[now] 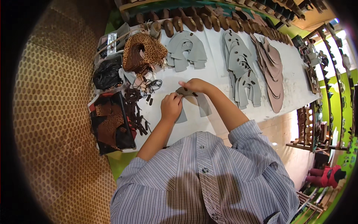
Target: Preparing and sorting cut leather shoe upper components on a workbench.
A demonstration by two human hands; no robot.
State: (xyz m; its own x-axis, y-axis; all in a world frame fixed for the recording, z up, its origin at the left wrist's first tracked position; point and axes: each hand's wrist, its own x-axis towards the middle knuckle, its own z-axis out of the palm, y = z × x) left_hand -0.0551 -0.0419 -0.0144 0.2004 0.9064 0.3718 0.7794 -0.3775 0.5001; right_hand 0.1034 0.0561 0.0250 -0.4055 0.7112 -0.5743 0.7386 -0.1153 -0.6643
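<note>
A grey U-shaped shoe upper piece (203,104) lies on the white table in front of me, its two legs toward my body and dark brown marks or tabs near its curved top. My left hand (172,107) is closed on its left side, fingers curled over the edge. At the curved top, my right hand (195,86) grips the piece with fingers bent under and thumb stretched to the left. What lies beneath those fingers is hidden. Small dark brown strips (150,100) are scattered just left of my left hand.
Grey shoe upper pieces (186,46) lie beyond my hands, with another overlapping grey stack (238,59) and beige pieces (271,74) to the right. Brown shoe lasts (205,20) line the back edge. Leopard-print material (140,52) and a black tray (115,123) crowd the left.
</note>
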